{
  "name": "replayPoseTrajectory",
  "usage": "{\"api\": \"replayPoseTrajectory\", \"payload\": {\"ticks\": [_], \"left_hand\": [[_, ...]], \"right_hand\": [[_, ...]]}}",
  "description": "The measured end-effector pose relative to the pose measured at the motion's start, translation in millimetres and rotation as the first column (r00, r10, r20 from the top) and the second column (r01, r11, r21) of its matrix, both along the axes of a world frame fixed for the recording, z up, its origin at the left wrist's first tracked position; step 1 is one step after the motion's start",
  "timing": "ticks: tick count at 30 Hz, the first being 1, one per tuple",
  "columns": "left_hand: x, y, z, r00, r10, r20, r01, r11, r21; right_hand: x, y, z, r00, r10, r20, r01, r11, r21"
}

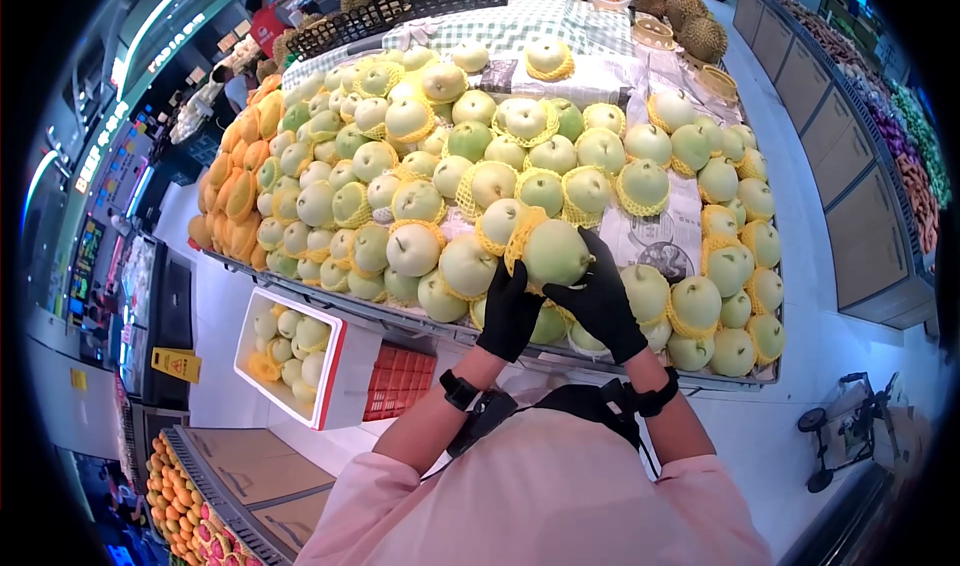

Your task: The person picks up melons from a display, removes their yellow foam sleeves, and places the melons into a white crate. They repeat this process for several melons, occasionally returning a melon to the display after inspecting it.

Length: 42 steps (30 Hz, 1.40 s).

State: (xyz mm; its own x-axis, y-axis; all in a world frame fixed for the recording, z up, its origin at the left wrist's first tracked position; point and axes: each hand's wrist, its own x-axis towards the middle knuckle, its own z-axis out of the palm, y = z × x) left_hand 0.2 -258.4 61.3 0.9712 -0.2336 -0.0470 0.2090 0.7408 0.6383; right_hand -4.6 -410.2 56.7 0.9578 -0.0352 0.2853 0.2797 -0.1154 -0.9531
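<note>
Between my two black-gloved hands is a pale green melon (557, 253), with a yellow foam net (522, 238) around its left side. My left hand (512, 309) curls against the melon from the lower left. On the other side, my right hand (607, 301) wraps its lower right, thumb across the front. Beneath and around them lie many similar melons (412, 251), some in yellow nets, on a sloped display stand. Newspaper (655, 236) shows among the melons to the right of my hands.
Orange fruit (238, 196) is stacked at the stand's left end. On the floor at left, a white foam box (330, 381) holds more melons beside a red crate (400, 381). A hand cart (850, 421) stands at right. Durians (703, 38) and a black crate (400, 11) are at the back.
</note>
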Motion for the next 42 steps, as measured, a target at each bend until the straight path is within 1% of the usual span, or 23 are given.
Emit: {"api": "replayPoseTrajectory", "payload": {"ticks": [1,4,5,8,11,14,17,18,19,20,21,23,24,27,28,30,31,34,35,36,38,39,42], "left_hand": [[-1.0,0.6,-3.5,1.000,0.018,-0.011,-0.017,0.999,0.051],[-5.4,2.4,-10.3,0.999,0.040,0.002,-0.040,0.992,0.117],[-6.7,4.8,-9.7,0.999,0.044,-0.014,-0.042,0.990,0.134],[-11.3,6.4,-5.0,0.994,0.102,-0.043,-0.098,0.990,0.099],[-10.5,11.7,-9.6,0.992,0.124,-0.034,-0.119,0.984,0.133],[-5.9,20.8,-18.7,0.988,0.139,0.065,-0.153,0.885,0.439],[-17.1,29.4,-1.6,0.991,0.090,-0.094,-0.052,0.934,0.354],[-17.8,38.5,-11.3,0.992,0.069,0.102,-0.116,0.801,0.587],[-18.6,46.4,-9.7,0.961,-0.005,0.278,-0.217,0.612,0.761],[-19.4,50.6,-7.2,0.900,-0.124,0.419,-0.345,0.386,0.856],[-22.1,50.8,-3.9,0.995,0.076,-0.064,-0.034,0.865,0.501],[-25.9,59.1,-7.8,0.984,0.101,-0.145,-0.039,0.925,0.378],[-28.2,64.2,-9.3,0.977,0.109,-0.185,-0.047,0.948,0.314],[-37.5,74.6,-12.4,0.977,0.178,-0.116,-0.152,0.967,0.206],[-40.7,82.6,-13.5,0.978,0.184,-0.097,-0.160,0.964,0.212],[-47.3,105.2,-15.9,0.980,0.191,-0.055,-0.175,0.960,0.219],[-51.1,120.7,-16.7,0.990,0.131,0.058,-0.142,0.863,0.485],[-68.0,151.0,-0.3,0.987,0.157,0.023,-0.159,0.970,0.185],[-73.2,162.9,-4.8,0.985,0.166,-0.039,-0.167,0.986,-0.015],[-79.5,175.7,-6.5,0.985,0.166,-0.053,-0.167,0.986,-0.019],[-92.1,201.0,-5.5,0.982,0.177,-0.073,-0.180,0.983,-0.033],[-99.5,212.9,-3.9,0.983,0.176,-0.049,-0.177,0.984,-0.003],[-119.9,244.6,-1.8,0.963,0.237,-0.132,-0.255,0.956,-0.142]], "right_hand": [[-2.2,4.3,11.1,1.000,-0.015,-0.011,0.015,1.000,0.014],[3.0,7.2,12.2,1.000,0.018,-0.025,-0.015,0.993,0.115],[3.1,7.0,14.0,1.000,0.002,0.002,-0.003,0.998,0.067],[5.1,7.2,5.7,0.999,0.018,0.042,-0.020,0.999,0.037],[6.6,9.8,2.2,0.998,0.048,0.050,-0.052,0.995,0.085],[7.4,14.1,3.3,0.994,0.064,0.086,-0.074,0.990,0.117],[8.1,18.1,9.1,0.992,0.098,0.083,-0.105,0.992,0.075],[8.5,21.5,10.4,0.989,0.119,0.091,-0.126,0.989,0.072],[8.1,26.1,11.4,0.985,0.139,0.098,-0.146,0.987,0.070],[8.2,30.9,12.1,0.981,0.160,0.106,-0.167,0.984,0.066],[9.0,35.2,12.5,0.977,0.188,0.099,-0.191,0.981,0.023],[7.5,48.5,13.3,0.975,0.215,0.045,-0.218,0.974,0.055],[6.8,54.8,13.3,0.973,0.230,0.019,-0.230,0.970,0.073],[5.7,69.3,7.5,0.979,0.194,0.070,-0.192,0.981,-0.030],[3.2,74.7,9.4,0.979,0.186,0.077,-0.182,0.981,-0.065],[1.3,84.5,10.1,0.968,0.244,0.058,-0.248,0.967,0.064],[0.8,88.9,10.8,0.961,0.273,0.052,-0.277,0.952,0.127],[0.9,101.4,-1.0,0.937,0.343,-0.064,-0.332,0.933,0.139],[-3.7,109.4,2.4,0.944,0.327,-0.032,-0.328,0.943,-0.059],[-12.1,117.7,7.2,0.958,0.286,-0.004,-0.281,0.939,-0.201],[-28.0,137.9,25.3,0.970,0.230,0.077,-0.168,0.865,-0.472],[-35.2,149.6,37.0,0.975,0.197,0.100,-0.136,0.892,-0.431],[-56.6,190.9,63.6,0.955,0.154,0.252,-0.022,0.887,-0.461]]}}
